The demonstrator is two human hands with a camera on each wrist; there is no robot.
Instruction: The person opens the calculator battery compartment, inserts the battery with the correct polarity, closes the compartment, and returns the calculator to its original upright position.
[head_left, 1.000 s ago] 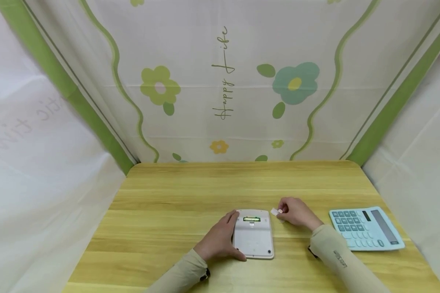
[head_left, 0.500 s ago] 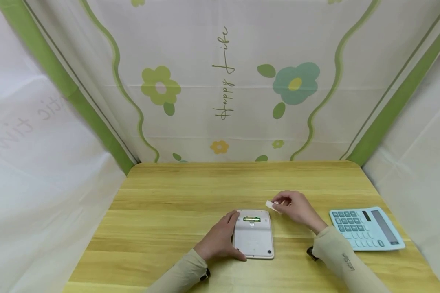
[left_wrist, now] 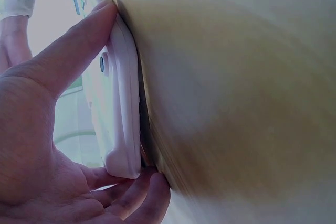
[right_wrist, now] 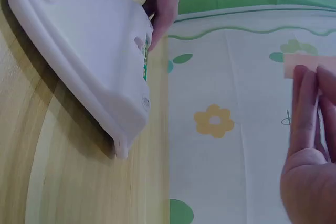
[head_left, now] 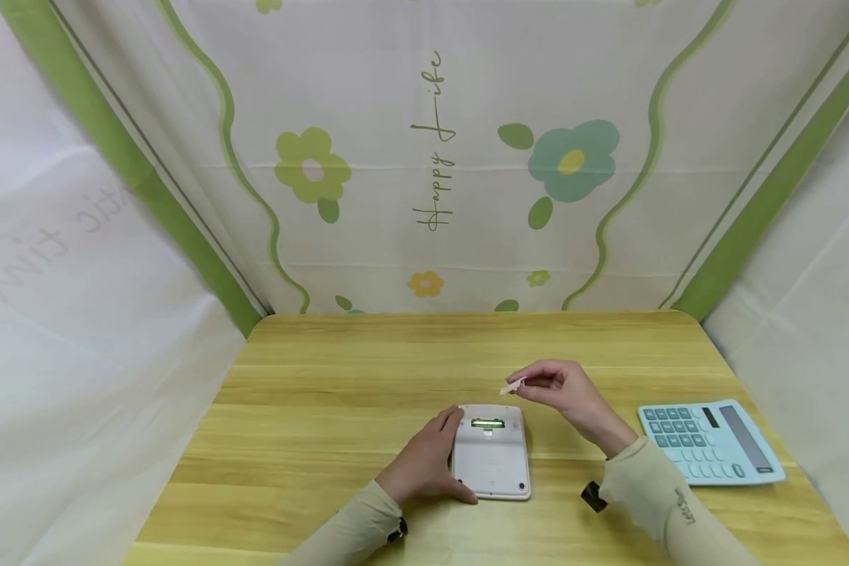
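Note:
A white calculator [head_left: 490,465] lies face down on the wooden table, its battery slot uncovered and a green battery [head_left: 487,424] showing inside. My left hand [head_left: 424,462] grips it along the left side; in the left wrist view the thumb presses one end of the casing [left_wrist: 123,108] and the fingers curl at the other. Beyond its upper right corner, my right hand [head_left: 569,397] is raised, pinching a small white battery cover [head_left: 512,386] between thumb and fingertips. The right wrist view has this cover [right_wrist: 300,65] apart from the calculator.
A light blue calculator [head_left: 711,442] lies face up at the table's right, beside the right forearm. White curtains with printed flowers [head_left: 571,161] hang behind the table [head_left: 339,377] and at both sides.
My right hand has lifted off the table, moving left and away from me with the battery cover, which has turned in the fingers. The left hand and white calculator have stayed put.

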